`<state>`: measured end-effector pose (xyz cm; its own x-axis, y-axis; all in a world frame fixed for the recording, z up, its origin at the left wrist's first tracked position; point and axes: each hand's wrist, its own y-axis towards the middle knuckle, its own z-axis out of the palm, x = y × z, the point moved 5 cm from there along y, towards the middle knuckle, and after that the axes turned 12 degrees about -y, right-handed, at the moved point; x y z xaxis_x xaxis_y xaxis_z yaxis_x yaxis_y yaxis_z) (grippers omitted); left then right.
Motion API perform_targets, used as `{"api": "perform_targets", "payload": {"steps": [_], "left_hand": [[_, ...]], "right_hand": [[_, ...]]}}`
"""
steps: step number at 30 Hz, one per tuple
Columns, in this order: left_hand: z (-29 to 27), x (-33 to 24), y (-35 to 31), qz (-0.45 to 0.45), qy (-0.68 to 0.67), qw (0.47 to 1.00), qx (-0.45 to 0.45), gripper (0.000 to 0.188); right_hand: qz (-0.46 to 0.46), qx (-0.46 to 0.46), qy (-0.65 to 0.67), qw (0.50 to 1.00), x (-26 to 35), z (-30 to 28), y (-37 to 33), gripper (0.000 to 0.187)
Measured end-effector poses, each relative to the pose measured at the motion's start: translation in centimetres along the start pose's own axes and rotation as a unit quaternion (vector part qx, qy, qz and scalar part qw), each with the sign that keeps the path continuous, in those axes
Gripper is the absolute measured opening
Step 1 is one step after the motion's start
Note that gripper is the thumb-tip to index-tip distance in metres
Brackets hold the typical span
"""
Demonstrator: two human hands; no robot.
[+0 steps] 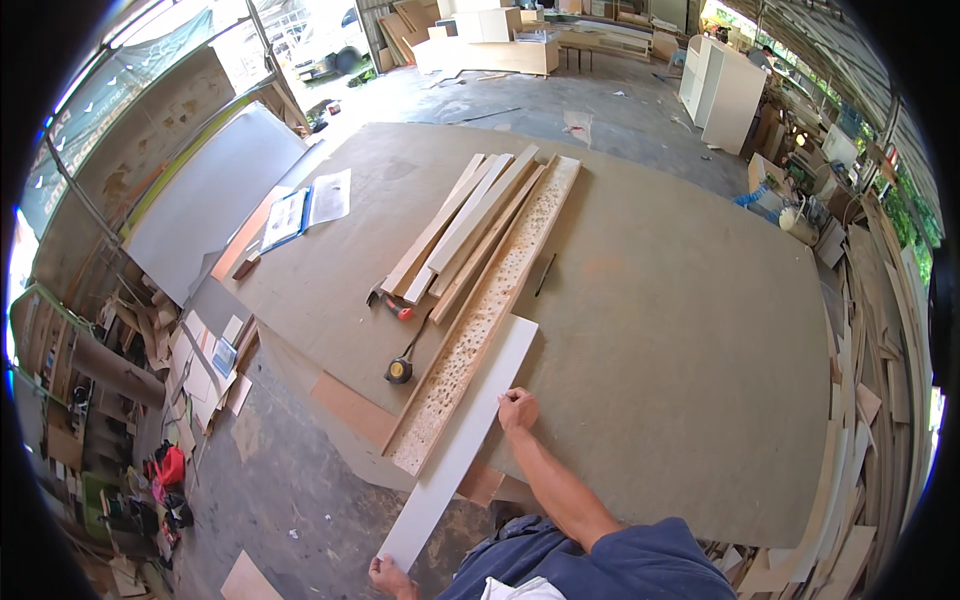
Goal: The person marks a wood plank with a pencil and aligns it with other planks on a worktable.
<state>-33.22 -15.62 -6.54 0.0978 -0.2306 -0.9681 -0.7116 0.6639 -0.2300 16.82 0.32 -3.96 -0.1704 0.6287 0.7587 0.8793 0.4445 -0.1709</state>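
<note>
A long white board [458, 440] slants from the worktable [680, 380] out past its near edge. My left hand [392, 578] grips its near end, and my right hand [517, 409] pinches its right edge closer to the far end. Along the board's left side lies a shallow wooden trough-like panel [487, 312] with a speckled, pitted face. Several wood strips [480, 220] are grouped to the left of that panel. Near them rest a hammer [400, 312] with a red-and-black handle and a tape measure [399, 370] with its tape partly out. A thin dark pencil-like stick [546, 275] lies right of the panel.
Papers on a blue clipboard [287, 218] sit at the table's far left. Large pale sheets [215, 190] lean beyond it. Scrap wood [870, 390] is heaped along the right side, and offcuts [205, 365] lie on the left. A white cabinet [725, 90] stands back right.
</note>
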Motion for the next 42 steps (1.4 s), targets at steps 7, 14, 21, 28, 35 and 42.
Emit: {"api": "perform_targets", "payload": {"steps": [7,14,21,28,35,42], "left_hand": [[2.6,-2.3,-2.4,-0.138,0.072,0.982,0.11,0.027],[5.3,-2.8,-3.1,-0.168,0.069,0.971,0.154,0.022],[3.7,-1.8,-1.6,-0.188,0.049,0.973,0.126,0.021],[8.1,-3.7,-3.8,-0.205,0.066,0.962,0.168,0.022],[8.6,-3.1,-2.8,-0.226,0.086,0.951,0.192,0.022],[8.8,-1.5,-1.6,-0.217,0.074,0.954,0.195,0.024]], "right_hand": [[0.015,-0.036,0.0,0.999,0.6,-0.8,3.9,0.016],[-0.01,-0.092,-0.023,0.995,-0.3,-0.5,5.2,0.016],[-0.037,-0.074,-0.03,0.996,1.1,0.0,1.2,0.018],[0.01,-0.092,-0.079,0.993,0.3,-0.6,5.6,0.022],[0.01,-0.059,-0.1,0.993,1.2,-0.9,6.8,0.02],[0.006,-0.092,-0.082,0.992,0.9,-0.8,7.9,0.021]]}}
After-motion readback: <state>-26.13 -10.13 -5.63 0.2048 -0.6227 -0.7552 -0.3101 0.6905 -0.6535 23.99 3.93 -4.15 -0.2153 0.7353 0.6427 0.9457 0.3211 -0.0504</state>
